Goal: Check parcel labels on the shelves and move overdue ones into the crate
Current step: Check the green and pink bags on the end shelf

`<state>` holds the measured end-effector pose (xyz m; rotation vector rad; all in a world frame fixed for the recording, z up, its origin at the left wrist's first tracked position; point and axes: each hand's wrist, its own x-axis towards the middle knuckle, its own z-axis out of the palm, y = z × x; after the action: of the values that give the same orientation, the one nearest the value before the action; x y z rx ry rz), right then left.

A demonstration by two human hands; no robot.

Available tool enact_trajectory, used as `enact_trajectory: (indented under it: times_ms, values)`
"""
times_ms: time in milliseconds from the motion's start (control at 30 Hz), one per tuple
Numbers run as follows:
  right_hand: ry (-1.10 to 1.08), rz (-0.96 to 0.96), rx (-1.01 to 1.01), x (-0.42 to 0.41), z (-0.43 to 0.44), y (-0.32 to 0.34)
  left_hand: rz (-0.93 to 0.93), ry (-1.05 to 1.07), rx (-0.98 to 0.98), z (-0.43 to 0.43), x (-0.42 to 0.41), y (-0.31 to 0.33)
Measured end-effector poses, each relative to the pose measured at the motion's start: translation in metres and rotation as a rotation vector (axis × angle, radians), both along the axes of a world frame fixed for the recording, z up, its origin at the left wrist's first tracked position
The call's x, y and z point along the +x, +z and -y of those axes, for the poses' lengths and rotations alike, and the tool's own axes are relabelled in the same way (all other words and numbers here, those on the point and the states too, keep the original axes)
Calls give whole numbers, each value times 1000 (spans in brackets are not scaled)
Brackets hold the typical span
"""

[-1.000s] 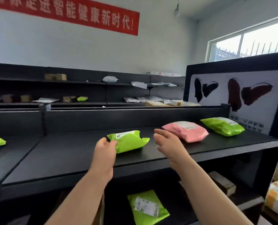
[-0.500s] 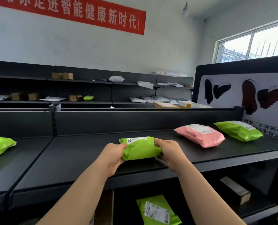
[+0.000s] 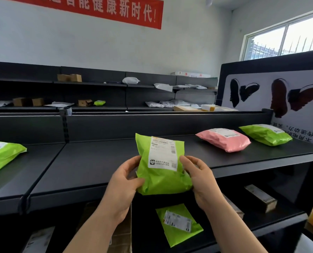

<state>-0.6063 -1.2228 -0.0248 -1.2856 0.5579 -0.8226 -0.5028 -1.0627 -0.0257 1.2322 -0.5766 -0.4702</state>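
I see the green parcel [image 3: 161,181] held upright btwn both hands, in front of the top shelf's [image 3: 97,161] front edge, w/ its white label [image 3: 163,154] facing me. L hand [image 3: 122,181] grips its left edge, thumb on the front. R hand [image 3: 201,179] grips the right edge, fingers curled round it. Hands are apart, the parcel filling the gap. A pink parcel [image 3: 223,139] lies on the shelf to the right, well apart.

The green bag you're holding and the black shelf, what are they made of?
The green bag looks like thin, slightly glossy plastic film: it wrinkles and creases. Its white label seems printed paper. The black shelf looks like matte painted metal, with thin, straight edges, though that's a guess.
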Motion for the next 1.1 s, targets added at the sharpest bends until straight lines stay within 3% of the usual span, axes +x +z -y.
enact_trajectory:
  times_ms: [233,700,1100]
  values:
    - [19,96,-6,-13,-20,-7,-127,51,-76,-1,-13,-4]
    - [-9,158,18,-15,-32,-5,-180,99,-74,-2,-11,-7]
    - [-59,-37,-39,30,14,36,-129,-9,-6,18,21,35]
